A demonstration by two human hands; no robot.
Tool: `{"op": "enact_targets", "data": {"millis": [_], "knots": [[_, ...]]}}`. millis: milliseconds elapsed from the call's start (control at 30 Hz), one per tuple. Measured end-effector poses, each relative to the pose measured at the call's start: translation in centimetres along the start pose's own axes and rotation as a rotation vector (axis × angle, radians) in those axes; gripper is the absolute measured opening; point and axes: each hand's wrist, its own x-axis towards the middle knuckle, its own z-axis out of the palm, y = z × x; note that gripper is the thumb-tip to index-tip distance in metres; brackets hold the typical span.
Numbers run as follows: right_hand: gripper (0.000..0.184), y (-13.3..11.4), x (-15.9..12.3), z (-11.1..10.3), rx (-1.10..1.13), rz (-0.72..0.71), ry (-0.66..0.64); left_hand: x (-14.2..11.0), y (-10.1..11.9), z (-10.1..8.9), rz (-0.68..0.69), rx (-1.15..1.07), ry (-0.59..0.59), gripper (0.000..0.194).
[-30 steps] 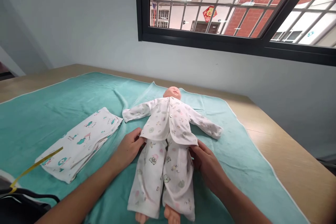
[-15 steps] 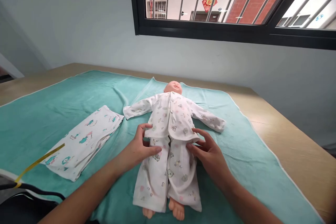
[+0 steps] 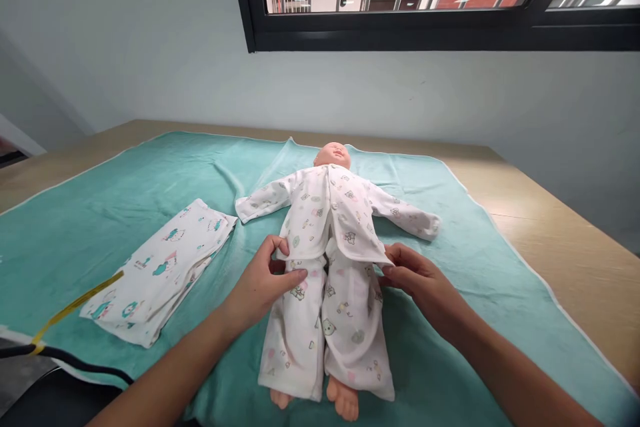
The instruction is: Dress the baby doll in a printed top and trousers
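Note:
A baby doll (image 3: pixel 334 155) lies on its back on a teal towel (image 3: pixel 100 213), dressed in a white printed jacket (image 3: pixel 330 213) and matching trousers (image 3: pixel 325 327), bare feet toward me. My left hand (image 3: pixel 263 280) pinches the jacket's lower hem on the doll's left side, thumb above and fingers under the edge. On the other side, my right hand (image 3: pixel 417 277) pinches the jacket's hem corner between thumb and fingers.
A folded white garment with teal prints (image 3: pixel 160 270) lies on the towel to the left. A yellow strap and black cable (image 3: pixel 60 330) cross the lower left corner. The wooden table (image 3: pixel 550 213) ends at the right; a grey wall and window stand behind.
Both hands have slid from the doll's waist up to the jacket's hem and closed on it, the right hand moving outward. The view has tilted down a little.

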Motion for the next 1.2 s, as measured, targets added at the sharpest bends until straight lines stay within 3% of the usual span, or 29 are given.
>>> {"op": "enact_targets", "data": {"millis": [133, 233, 333, 533, 633, 733, 833, 933, 1033, 1200], "knots": [[0.034, 0.1, -0.5, 1.4, -0.110, 0.056, -0.006, -0.2, 0.2, 0.1, 0.003, 0.014, 0.009, 0.042], [0.050, 0.8, -0.9, 3.9, -0.221, 0.100, 0.083, -0.2, -0.1, 0.1, 0.008, 0.036, 0.010, 0.040], [0.052, 1.3, -1.1, 5.6, -0.327, 0.129, 0.178, -0.1, -0.5, 0.1, 0.024, 0.036, 0.036, 0.041], [0.038, 0.6, -1.3, 4.9, -0.345, 0.100, 0.201, 0.1, -0.6, 0.1, 0.096, -0.060, 0.063, 0.043], [0.032, 0.2, -1.5, 4.3, -0.482, 0.081, 0.158, 0.0, -0.9, 0.0, 0.080, 0.038, 0.077, 0.042], [0.028, 0.1, -1.6, 3.8, -0.701, -0.065, 0.179, -0.1, -1.3, -0.1, 0.189, 0.350, 0.187, 0.035], [0.023, 0.2, -1.4, 3.5, -0.918, -0.342, 0.333, 0.0, -1.2, 0.1, 0.536, 0.676, 0.331, 0.030], [0.022, 0.1, -1.0, 3.6, -1.027, -0.656, 0.374, 0.2, -0.4, 0.6, 0.781, 0.857, 0.319, 0.032], [0.033, -0.1, -0.2, 3.7, -1.106, -0.838, 0.252, 0.7, 0.5, 1.4, 0.889, 0.991, 0.279, 0.028], [0.021, -0.2, 0.8, 3.3, -1.222, -0.963, 0.220, 1.1, 0.2, 2.2, 0.956, 0.943, 0.272, 0.017]]}}
